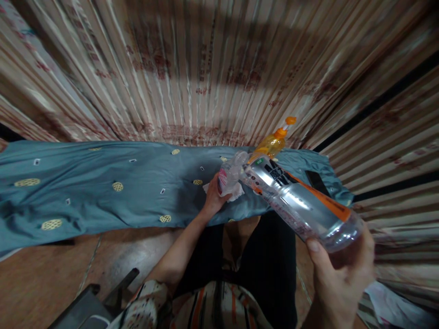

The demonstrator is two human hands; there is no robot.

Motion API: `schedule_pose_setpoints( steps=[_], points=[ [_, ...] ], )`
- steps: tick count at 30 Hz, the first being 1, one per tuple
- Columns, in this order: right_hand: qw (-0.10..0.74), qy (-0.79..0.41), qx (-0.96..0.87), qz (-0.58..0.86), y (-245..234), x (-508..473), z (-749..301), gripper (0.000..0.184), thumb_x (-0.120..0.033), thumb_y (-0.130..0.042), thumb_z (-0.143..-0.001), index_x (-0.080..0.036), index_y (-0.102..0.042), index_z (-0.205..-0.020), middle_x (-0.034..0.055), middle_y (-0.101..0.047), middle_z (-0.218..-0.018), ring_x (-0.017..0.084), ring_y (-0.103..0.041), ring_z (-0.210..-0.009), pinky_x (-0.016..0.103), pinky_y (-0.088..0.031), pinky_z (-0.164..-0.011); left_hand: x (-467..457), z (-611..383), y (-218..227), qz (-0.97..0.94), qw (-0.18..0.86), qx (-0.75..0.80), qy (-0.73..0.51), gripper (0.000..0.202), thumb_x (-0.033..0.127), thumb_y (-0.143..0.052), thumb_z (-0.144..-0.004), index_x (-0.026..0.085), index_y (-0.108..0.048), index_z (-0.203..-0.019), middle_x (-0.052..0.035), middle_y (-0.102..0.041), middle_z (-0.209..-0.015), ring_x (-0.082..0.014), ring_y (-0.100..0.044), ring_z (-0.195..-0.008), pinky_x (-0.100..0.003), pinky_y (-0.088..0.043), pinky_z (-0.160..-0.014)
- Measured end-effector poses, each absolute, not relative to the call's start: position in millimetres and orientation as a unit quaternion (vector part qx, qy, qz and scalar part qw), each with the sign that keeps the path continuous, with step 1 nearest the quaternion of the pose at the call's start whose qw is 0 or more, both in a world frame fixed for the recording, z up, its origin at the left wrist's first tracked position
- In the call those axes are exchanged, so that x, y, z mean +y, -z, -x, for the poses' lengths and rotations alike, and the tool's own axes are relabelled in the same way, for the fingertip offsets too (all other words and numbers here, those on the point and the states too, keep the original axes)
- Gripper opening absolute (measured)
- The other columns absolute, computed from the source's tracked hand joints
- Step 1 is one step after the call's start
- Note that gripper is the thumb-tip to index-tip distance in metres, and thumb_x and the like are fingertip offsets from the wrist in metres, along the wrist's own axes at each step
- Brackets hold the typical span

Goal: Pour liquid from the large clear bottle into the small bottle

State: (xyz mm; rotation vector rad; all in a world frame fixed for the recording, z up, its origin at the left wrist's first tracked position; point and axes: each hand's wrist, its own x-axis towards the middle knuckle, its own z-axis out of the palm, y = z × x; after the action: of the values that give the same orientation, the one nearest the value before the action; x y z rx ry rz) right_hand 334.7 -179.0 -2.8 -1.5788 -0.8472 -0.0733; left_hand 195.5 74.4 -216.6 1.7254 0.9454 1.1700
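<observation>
Striped shirt front [219, 306]: sitting nearest the camera, above dark trousers [270, 260]. Pleated curtain [192, 68], cream with red print, is filling the background. Blue cloth [103, 183] with gold oval patches is stretching across the middle, with wood-toned floor [44, 269] showing below it. Clear plastic bottle [295, 203] with silver-and-orange label is tilting in the air above the cloth's right end, its base held in a firm wraparound grip by the right hand [339, 278]. Left hand [214, 198] is closing narrowly on crumpled plastic wrapper [230, 176] with pink print, just above the cloth, and white tissue [235, 195] is touching the wrapper. Orange-capped yellow bottle [272, 144] is leaning at the cloth's far edge. Black phone [317, 183] is lying on the cloth, near the clear bottle.
</observation>
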Motion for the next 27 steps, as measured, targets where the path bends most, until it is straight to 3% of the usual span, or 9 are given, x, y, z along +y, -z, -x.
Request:
schedule_pose_setpoints(
  steps=[7, 12, 16, 20, 23, 27],
  points=[
    [0.621, 0.04, -0.371, 0.689, 4.3, -178.7, -335.4, 0.105, -0.054, -0.1, -0.073, -0.017, -0.057, -0.161, 0.0184, -0.064, -0.159, 0.041, -0.061, -0.147, 0.073, -0.033, -0.134, 76.2, -196.6, 208.5, -0.679, 0.413, 0.394, -0.461, 0.105, 0.045, -0.102, -0.07, 0.022, -0.046, -0.156, -0.0218, -0.059, -0.162, -0.0441, -0.057, -0.155, -0.066, -0.044, -0.132],
    [0.624, 0.036, -0.374, 0.685, 2.9, -177.8, -333.9, 0.103, -0.053, -0.1, -0.075, -0.017, -0.056, -0.161, 0.0175, -0.066, -0.156, 0.039, -0.063, -0.145, 0.071, -0.032, -0.135, 77.8, -193.6, 199.2, -0.66, 0.47, 0.384, -0.442, 0.121, 0.045, -0.104, -0.071, 0.024, -0.033, -0.168, -0.0192, -0.066, -0.154, -0.0415, -0.068, -0.143, -0.063, -0.053, -0.123],
    [0.622, 0.039, -0.367, 0.69, 2.0, -178.2, -333.1, 0.102, -0.054, -0.1, -0.074, -0.017, -0.058, -0.16, 0.0173, -0.067, -0.154, 0.039, -0.063, -0.143, 0.069, -0.035, -0.133, 84.1, -194.8, 193.2, -0.647, 0.469, 0.389, -0.459, 0.135, 0.043, -0.108, -0.065, 0.025, -0.027, -0.171, -0.0222, -0.055, -0.166, -0.0431, -0.056, -0.157, -0.064, -0.045, -0.132],
    [0.622, 0.041, -0.367, 0.691, 4.0, -178.8, -334.7, 0.104, -0.055, -0.1, -0.073, -0.017, -0.058, -0.16, 0.017, -0.066, -0.154, 0.04, -0.063, -0.143, 0.068, -0.037, -0.132, 91.2, -201.1, 181.7, -0.645, 0.47, 0.372, -0.475, 0.139, 0.044, -0.109, -0.061, 0.03, -0.026, -0.172, -0.0195, -0.047, -0.174, -0.0421, -0.049, -0.163, -0.065, -0.036, -0.138],
    [0.622, 0.047, -0.367, 0.69, 5.5, -179.1, -335.4, 0.103, -0.055, -0.101, -0.073, -0.017, -0.059, -0.158, 0.0173, -0.066, -0.154, 0.04, -0.063, -0.143, 0.067, -0.039, -0.131, 93.8, -207.0, 173.2, -0.639, 0.488, 0.367, -0.468, 0.139, 0.042, -0.111, -0.056, 0.027, -0.032, -0.17, -0.0198, -0.05, -0.173, -0.0436, -0.049, -0.163, -0.064, -0.034, -0.139],
    [0.625, 0.047, -0.367, 0.688, 6.0, -179.2, -335.1, 0.101, -0.052, -0.1, -0.075, -0.017, -0.058, -0.159, 0.0168, -0.066, -0.152, 0.04, -0.063, -0.142, 0.066, -0.044, -0.127, 94.0, -214.4, 172.7, -0.633, 0.494, 0.361, -0.475, 0.121, 0.038, -0.11, -0.057, 0.026, -0.046, -0.16, -0.0167, -0.065, -0.158, -0.0416, -0.062, -0.15, -0.063, -0.043, -0.133]
  ],
)
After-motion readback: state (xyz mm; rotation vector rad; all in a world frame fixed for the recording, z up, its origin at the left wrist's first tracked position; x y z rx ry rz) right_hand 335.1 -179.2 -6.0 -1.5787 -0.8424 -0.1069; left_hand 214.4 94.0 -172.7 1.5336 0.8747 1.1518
